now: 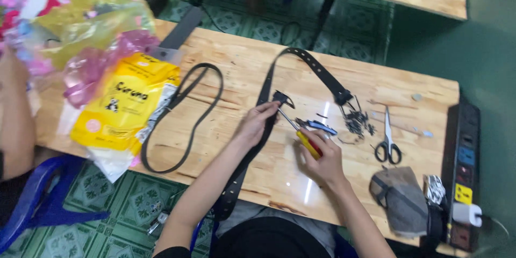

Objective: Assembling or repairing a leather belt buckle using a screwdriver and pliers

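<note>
Your left hand [257, 122] pinched the black belt [301, 59] at its buckle end, mid-table; your right hand's [321, 157] grip was closed on a red-and-yellow screwdriver [301, 133], tip at the buckle. You seemed mid-fastening; steady aim came next. Wooden table [258, 70], scissors [388, 138], green tiled floor [129, 204].

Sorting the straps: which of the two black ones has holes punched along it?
The wide belt under the left hand; the thin looped strap beside the yellow bag is plain.
</note>
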